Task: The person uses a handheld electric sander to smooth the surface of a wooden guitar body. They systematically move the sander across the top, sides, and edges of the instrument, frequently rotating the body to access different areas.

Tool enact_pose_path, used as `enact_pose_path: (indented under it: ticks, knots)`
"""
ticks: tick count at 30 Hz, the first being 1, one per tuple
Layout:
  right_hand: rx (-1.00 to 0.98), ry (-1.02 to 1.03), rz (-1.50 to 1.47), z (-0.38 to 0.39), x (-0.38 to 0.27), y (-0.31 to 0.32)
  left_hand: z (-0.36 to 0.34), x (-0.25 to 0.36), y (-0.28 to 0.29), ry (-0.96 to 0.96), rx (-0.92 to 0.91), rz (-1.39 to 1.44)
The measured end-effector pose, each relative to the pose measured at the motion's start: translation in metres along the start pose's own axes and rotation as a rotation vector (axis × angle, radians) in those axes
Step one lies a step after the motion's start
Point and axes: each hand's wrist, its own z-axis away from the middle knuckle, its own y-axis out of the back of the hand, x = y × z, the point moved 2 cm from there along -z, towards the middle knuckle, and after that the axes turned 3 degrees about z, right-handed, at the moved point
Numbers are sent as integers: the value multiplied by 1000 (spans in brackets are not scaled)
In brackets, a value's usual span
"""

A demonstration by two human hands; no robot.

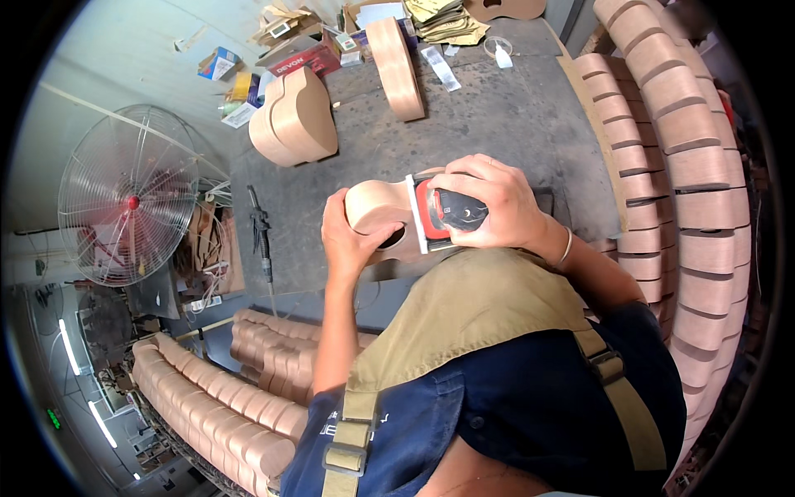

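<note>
A small pale wooden ukulele body [375,205] is on its side near the front edge of the dark workbench [356,137]. My left hand [341,234] grips its rounded left end, thumb beside the dark sound hole. Over the body's right part, my right hand [497,197] wraps around a black-and-red power sander [458,210] with a whitish strip along its left edge. The sander rests against the wood, but its underside is hidden. My apron [489,298] covers part of the body's near side.
More ukulele bodies [302,116] stand farther back, beside another upright body [396,70]. An air blow gun [261,236] lies at left. Boxes [306,54] and sandpaper sheets [447,21] line the back. A fan [131,199] stands left; long rows of bodies [691,166] flank me.
</note>
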Motion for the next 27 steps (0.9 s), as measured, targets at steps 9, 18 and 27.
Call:
enact_pose_path:
  ticks: [9,18,27]
  knots:
    - [-62,62,175,-2,21,14,2,-14,6,71,8,68]
    - [-37,135,192,2,11,4,-2,-17,5,102,10,64]
    - [39,52,185,10,24,3,-2,-18,9,128,17,84]
